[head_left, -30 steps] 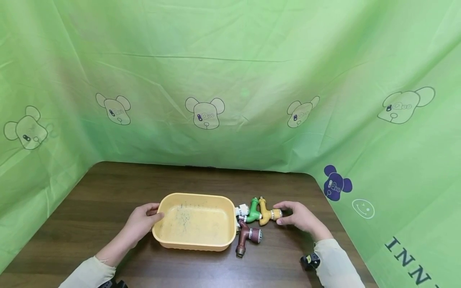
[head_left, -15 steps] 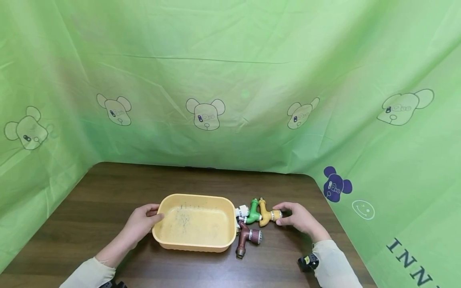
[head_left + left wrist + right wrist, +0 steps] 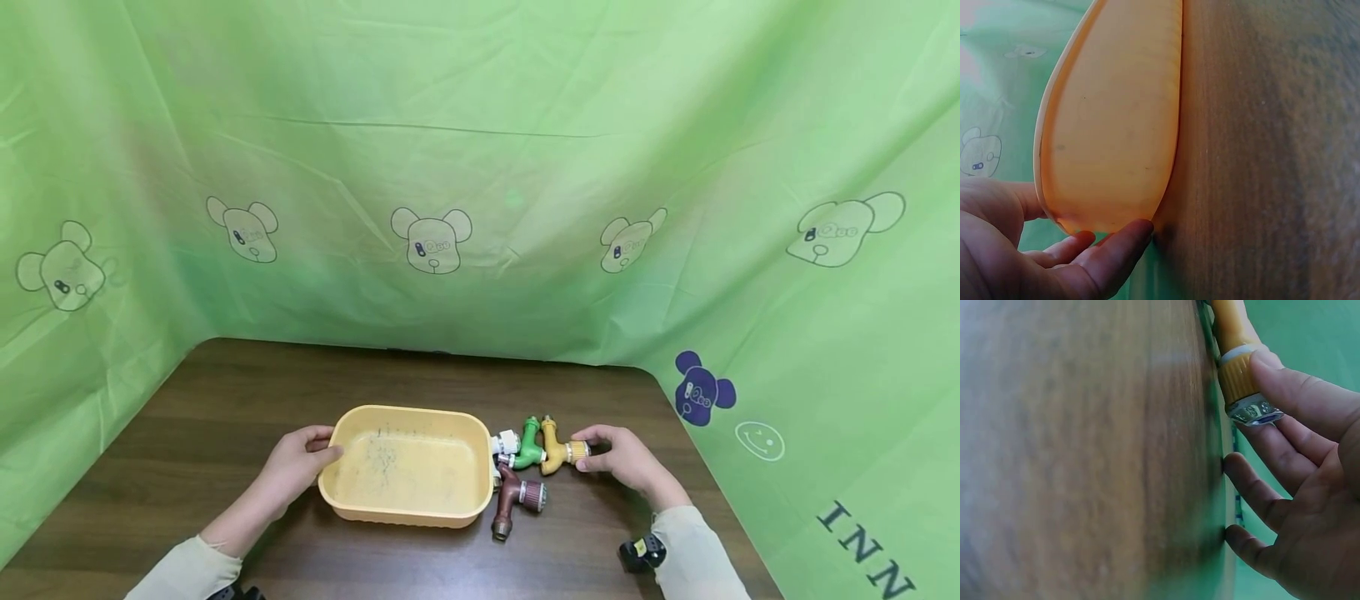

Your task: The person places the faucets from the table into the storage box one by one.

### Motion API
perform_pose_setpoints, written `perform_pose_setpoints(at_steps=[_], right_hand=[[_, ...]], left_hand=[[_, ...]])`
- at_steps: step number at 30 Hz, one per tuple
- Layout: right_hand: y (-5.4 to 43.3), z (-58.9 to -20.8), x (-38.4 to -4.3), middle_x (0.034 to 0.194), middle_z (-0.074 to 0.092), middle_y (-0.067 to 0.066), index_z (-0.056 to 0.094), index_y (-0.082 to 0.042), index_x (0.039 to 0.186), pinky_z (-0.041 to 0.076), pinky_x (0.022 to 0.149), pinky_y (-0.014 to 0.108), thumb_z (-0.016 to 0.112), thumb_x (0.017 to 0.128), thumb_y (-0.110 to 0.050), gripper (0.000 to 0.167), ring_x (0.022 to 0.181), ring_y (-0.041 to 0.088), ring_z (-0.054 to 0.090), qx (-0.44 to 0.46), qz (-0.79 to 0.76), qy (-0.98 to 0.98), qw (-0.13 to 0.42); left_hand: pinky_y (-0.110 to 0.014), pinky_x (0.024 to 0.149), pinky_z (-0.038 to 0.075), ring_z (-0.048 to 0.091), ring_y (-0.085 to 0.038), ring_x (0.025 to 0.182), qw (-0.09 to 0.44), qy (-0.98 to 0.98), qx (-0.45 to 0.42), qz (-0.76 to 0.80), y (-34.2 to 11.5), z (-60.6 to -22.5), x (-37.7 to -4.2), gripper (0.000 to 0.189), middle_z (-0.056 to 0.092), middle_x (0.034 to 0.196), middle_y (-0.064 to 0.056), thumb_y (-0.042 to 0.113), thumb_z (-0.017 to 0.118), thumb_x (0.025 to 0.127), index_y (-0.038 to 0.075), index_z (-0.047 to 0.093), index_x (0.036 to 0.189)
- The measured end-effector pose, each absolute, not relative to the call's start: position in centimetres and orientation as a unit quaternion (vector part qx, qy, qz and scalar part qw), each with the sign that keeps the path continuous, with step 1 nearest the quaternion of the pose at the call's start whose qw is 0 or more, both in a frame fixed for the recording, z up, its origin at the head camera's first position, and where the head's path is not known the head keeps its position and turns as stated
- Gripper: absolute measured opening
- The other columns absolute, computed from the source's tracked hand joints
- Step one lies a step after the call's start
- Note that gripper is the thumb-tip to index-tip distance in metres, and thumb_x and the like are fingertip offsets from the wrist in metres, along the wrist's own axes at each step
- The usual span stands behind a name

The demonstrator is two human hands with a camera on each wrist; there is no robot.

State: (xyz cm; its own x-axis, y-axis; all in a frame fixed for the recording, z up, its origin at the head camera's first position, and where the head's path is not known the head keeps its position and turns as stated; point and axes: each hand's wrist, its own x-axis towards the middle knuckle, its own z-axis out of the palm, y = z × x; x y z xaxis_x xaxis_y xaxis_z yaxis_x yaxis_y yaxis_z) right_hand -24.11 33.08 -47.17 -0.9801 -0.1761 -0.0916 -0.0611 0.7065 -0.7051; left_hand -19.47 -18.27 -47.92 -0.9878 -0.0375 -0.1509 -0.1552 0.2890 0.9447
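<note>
A yellow plastic basin stands on the table, and nothing lies inside it. My left hand grips its left end, thumb over the rim; in the left wrist view the fingers lie against the outer wall. At the basin's right end lie several taps side by side: a white tap, partly hidden by the basin, a green tap, a maroon tap and a yellow tap. My right hand pinches the yellow tap's ribbed knob between thumb and fingers.
The dark wooden table has rounded far corners. A green curtain with bear-head prints hangs round its back and sides. A small black device sits at the right sleeve.
</note>
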Motion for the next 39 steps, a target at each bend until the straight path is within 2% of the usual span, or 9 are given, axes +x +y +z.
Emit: perform_pose_setpoints(at_steps=[17, 27, 39], right_hand=[[33.3, -46.9, -24.0, 0.115, 0.071, 0.009, 0.073, -0.008, 0.119, 0.047, 0.091, 0.033, 0.089, 0.079, -0.022, 0.045, 0.109, 0.023, 0.06, -0.057, -0.419, 0.905, 0.047], [32.9, -46.0, -23.6, 0.115, 0.071, 0.013, 0.07, -0.004, 0.123, 0.053, 0.081, 0.024, 0.087, 0.081, -0.016, 0.046, 0.106, 0.025, 0.062, -0.063, -0.456, 0.887, 0.043], [32.4, -45.3, -23.1, 0.116, 0.072, 0.013, 0.068, -0.004, 0.127, 0.056, 0.081, 0.026, 0.086, 0.083, -0.018, 0.05, 0.105, 0.024, 0.066, -0.056, -0.49, 0.87, 0.028]], left_hand=[[-0.038, 0.073, 0.064, 0.069, -0.023, 0.096, 0.052, 0.799, -0.06, 0.596, -18.4, -48.1, -19.6, 0.044, 0.064, 0.12, -0.026, 0.009, 0.067, 0.098, -0.011, 0.055, 0.135], [-0.036, 0.071, 0.064, 0.069, -0.023, 0.094, 0.05, 0.795, -0.06, 0.601, -18.3, -48.2, -19.5, 0.043, 0.064, 0.117, -0.025, 0.008, 0.066, 0.098, -0.012, 0.055, 0.134], [-0.037, 0.072, 0.064, 0.069, -0.022, 0.094, 0.051, 0.8, -0.062, 0.595, -18.4, -48.1, -19.4, 0.044, 0.064, 0.118, -0.026, 0.009, 0.066, 0.097, -0.011, 0.055, 0.135]])
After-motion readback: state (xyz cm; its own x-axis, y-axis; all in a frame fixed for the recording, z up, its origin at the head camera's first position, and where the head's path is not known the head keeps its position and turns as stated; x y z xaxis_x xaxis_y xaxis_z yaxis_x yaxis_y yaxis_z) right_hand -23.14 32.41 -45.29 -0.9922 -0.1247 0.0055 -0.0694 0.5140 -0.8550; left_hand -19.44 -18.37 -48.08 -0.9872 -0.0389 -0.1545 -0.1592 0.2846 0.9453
